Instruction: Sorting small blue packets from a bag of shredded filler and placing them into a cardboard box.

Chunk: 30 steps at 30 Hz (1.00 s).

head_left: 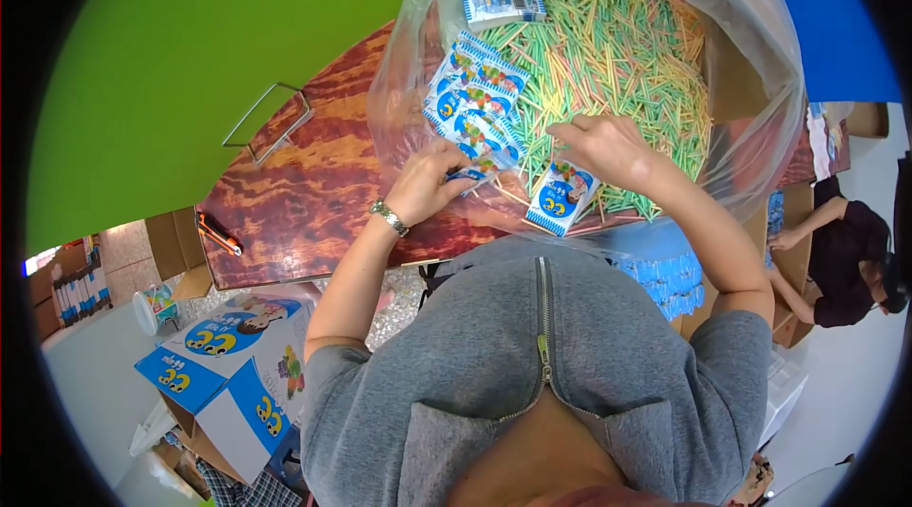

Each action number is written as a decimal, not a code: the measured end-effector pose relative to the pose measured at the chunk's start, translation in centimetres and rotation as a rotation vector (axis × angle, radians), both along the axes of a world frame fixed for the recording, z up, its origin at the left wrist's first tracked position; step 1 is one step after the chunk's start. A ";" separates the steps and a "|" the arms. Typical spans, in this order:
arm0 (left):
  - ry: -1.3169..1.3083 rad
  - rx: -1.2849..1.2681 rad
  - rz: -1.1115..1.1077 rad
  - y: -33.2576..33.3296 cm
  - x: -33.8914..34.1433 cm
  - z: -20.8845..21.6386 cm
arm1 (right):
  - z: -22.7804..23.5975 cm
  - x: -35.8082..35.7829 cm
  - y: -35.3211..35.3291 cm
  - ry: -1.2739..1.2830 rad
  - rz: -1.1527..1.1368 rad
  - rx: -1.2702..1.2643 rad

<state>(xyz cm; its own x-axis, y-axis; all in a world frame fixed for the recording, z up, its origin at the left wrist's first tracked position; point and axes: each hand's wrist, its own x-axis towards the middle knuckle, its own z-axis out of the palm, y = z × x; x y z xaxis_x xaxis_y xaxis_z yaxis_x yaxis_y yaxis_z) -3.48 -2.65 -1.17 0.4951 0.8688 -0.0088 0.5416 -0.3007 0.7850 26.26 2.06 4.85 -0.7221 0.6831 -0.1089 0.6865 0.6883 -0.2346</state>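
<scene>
A big clear plastic bag (404, 60) lies open on the table, holding a heap of thin pastel candy sticks (608, 41) in green, yellow and pink. My left hand (427, 186), with a metal watch on its wrist, pinches the edge of a small blue-and-white packet (482, 170) at the lower left of the heap. Several similar packets (475, 94) overlap just beyond it. My right hand (608, 148) hangs over the near side of the sticks, its fingers curled together; what they hold is too small to tell. Below it rests a single packet (560, 198), tilted across the bag's near edge.
Another packet stack (503, 1) sits on the far left of the sticks. On the red-brown table (313, 165) are an orange cutter (218, 233) and a metal wire handle (275, 122). Printed cartons (228, 364) stand at lower left. A co-worker (845, 241) reaches into a box at right.
</scene>
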 end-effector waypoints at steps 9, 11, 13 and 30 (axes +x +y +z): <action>-0.049 0.262 0.304 0.5 2.9 -3.0 | -1.6 2.6 -3.0 -0.054 -0.223 0.029; -0.016 0.326 0.364 0.8 3.6 -2.6 | -3.0 2.6 -3.9 -0.088 -0.288 0.102; 0.013 0.347 0.370 0.4 3.2 -2.5 | -4.0 2.6 -4.1 -0.072 -0.302 0.133; -0.267 -0.001 0.068 -0.3 10.4 0.9 | 1.8 2.6 -3.0 0.244 -0.157 0.279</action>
<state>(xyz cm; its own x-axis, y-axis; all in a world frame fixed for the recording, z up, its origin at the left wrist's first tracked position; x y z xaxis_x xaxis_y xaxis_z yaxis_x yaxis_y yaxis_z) 6.89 -2.92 -0.26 0.4209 0.9000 0.1133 0.3338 -0.2698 0.9032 28.89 -0.95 6.62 -0.5886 0.7660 0.2583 0.7352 0.6401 -0.2230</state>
